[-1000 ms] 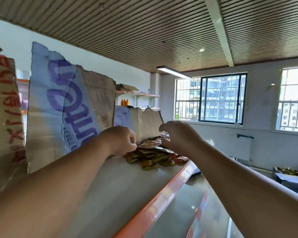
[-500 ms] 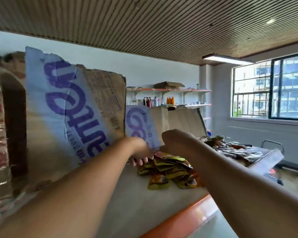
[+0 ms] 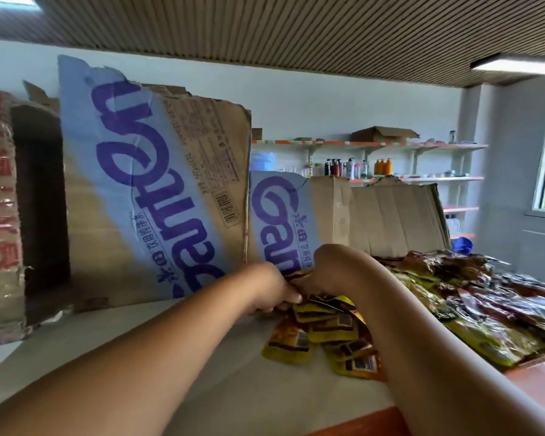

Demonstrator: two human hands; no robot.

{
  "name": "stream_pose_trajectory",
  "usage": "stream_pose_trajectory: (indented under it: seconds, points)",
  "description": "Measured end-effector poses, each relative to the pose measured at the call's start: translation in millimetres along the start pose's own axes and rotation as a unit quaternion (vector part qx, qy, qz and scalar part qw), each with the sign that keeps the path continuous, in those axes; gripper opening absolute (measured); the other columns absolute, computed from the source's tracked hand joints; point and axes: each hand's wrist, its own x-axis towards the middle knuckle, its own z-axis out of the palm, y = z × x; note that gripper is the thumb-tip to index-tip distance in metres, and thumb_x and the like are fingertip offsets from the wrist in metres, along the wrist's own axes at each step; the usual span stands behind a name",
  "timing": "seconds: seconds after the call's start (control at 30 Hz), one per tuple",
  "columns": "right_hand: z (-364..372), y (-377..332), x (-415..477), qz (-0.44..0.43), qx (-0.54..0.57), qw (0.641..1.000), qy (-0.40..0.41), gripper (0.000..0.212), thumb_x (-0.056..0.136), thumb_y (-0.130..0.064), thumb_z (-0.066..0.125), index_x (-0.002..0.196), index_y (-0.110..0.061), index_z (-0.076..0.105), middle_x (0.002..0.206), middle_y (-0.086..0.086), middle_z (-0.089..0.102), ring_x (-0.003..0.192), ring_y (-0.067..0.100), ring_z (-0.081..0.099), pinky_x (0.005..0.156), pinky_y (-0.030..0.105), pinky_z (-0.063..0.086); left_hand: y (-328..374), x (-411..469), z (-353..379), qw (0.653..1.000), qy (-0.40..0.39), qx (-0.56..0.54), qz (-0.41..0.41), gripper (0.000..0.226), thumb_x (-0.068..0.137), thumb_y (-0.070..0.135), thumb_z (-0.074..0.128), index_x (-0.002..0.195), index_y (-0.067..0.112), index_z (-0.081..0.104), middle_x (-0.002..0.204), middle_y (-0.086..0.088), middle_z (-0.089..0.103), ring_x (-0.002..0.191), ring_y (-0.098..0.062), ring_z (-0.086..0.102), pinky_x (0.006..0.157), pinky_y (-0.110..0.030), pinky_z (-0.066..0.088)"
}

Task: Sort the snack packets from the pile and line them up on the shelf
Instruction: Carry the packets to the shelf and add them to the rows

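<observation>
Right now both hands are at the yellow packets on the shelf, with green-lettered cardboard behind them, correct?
The lettering is wrong: the head view shows purple letters on the cardboard, not green. The left hand and right hand are indeed at the yellow packets on the shelf.

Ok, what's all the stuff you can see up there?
yellow packets: several, yellow, on the shelf under the hands
packet pile: one, dark red, silver and yellow, right of them
shelf: one, pale with orange edge, underneath
cardboard sheets: several, brown with blue or red print, standing behind
wall shelves: few, orange-edged, far wall
bottles: several, orange, dark, white, on wall shelves
left hand: one, fingers curled on yellow packets
right hand: one, beside it, fingers hidden
</observation>
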Motion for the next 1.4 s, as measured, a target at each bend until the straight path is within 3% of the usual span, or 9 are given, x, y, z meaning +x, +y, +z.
stream_pose_trajectory:
  seconds: [0.13,0.37,0.57,0.7,0.87,1.0,1.17,1.33,1.4]
  points:
    - [-3.0,12.6,-8.3,-0.034,0.093,0.993,0.057,0.036,0.085,-0.052,0.069,0.102,-0.023,0.056,0.089,0.002,0.06,0.085,0.021,0.06,0.066,0.029,0.044,-7.5,-4.4,-18.1,0.994,0.037,-0.099,0.03,0.016,0.093,0.029,0.069,0.082,0.017,0.065,0.062,0.0,0.055,0.047,-0.013,0.042,0.045,-0.021,0.029]
    - [-7.6,19.3,-20.5,-0.082,0.223,0.966,0.101,0.03,0.092,-0.048,0.061,0.104,-0.021,0.063,0.103,0.0,0.063,0.088,0.019,0.061,0.061,0.027,0.041,-25.9,-21.3,-55.9,0.985,0.043,-0.135,0.098,0.036,0.091,0.008,0.058,0.058,0.02,0.049,0.058,0.001,0.046,0.052,-0.011,0.046,0.054,-0.024,0.037]
    - [-9.7,16.2,-23.1,-0.102,0.33,0.935,0.078,0.031,0.093,-0.041,0.057,0.098,-0.012,0.066,0.09,0.011,0.068,0.078,0.022,0.061,0.062,0.03,0.042,-24.6,-32.8,-57.9,0.974,0.062,0.16,0.145,0.024,0.088,0.021,0.063,0.064,0.02,0.06,0.062,0.006,0.051,0.062,-0.012,0.048,0.061,-0.029,0.04]
    - [-13.2,16.2,-28.1,-0.073,0.545,0.835,0.016,0.02,0.099,-0.027,0.052,0.103,-0.011,0.063,0.09,0.016,0.076,0.087,0.035,0.072,0.075,0.041,0.054,-12.9,-32.9,-35.2,0.964,-0.073,0.223,0.129,0.009,0.093,0.026,0.066,0.084,0.027,0.065,0.08,0.011,0.06,0.074,-0.006,0.054,0.067,-0.025,0.043]
    - [-16.6,21.5,-29.5,-0.063,0.685,0.723,-0.061,0.035,0.102,-0.028,0.044,0.118,-0.001,0.059,0.104,0.025,0.073,0.084,0.043,0.071,0.08,0.047,0.055,-16.2,-24.7,-30.6,0.969,-0.018,0.228,0.09,0.029,0.092,0.054,0.069,0.088,0.026,0.06,0.086,0.007,0.06,0.079,-0.012,0.056,0.065,-0.028,0.042]
    - [-14.9,22.2,-24.8,-0.058,0.69,0.72,-0.048,0.04,0.103,-0.032,0.047,0.127,-0.003,0.057,0.106,0.022,0.074,0.086,0.038,0.073,0.078,0.046,0.059,-21.0,-22.3,-25.8,0.957,-0.026,0.289,0.021,0.044,0.087,0.07,0.065,0.092,0.028,0.056,0.094,0.007,0.059,0.088,-0.013,0.059,0.068,-0.028,0.044]
    - [-12.5,21.0,-22.0,-0.07,0.676,0.734,-0.003,0.035,0.101,-0.037,0.053,0.115,-0.007,0.064,0.104,0.021,0.075,0.086,0.035,0.067,0.099,0.057,0.051,-16.6,-22.6,-21.5,0.962,-0.01,0.271,0.027,0.039,0.085,0.054,0.074,0.103,0.02,0.065,0.103,-0.002,0.07,0.1,-0.023,0.068,0.068,-0.03,0.046]
    - [-11.1,19.2,-20.3,-0.111,0.68,0.725,0.023,0.026,0.102,-0.03,0.056,0.118,-0.01,0.061,0.103,0.018,0.073,0.088,0.033,0.072,0.083,0.05,0.058,-20.1,-21.9,-22.6,0.966,0.041,0.252,0.041,0.026,0.083,0.036,0.075,0.103,0.029,0.061,0.106,0.003,0.064,0.093,-0.016,0.062,0.07,-0.03,0.05]
    - [-9.8,19.4,-20.0,-0.133,0.644,0.752,0.048,0.021,0.1,-0.029,0.061,0.114,-0.014,0.061,0.108,0.016,0.071,0.085,0.026,0.07,0.071,0.04,0.056,-24.0,-19.6,-25.1,0.97,0.068,0.227,0.051,0.024,0.081,0.033,0.075,0.098,0.033,0.058,0.106,0.005,0.062,0.09,-0.015,0.061,0.066,-0.029,0.049]
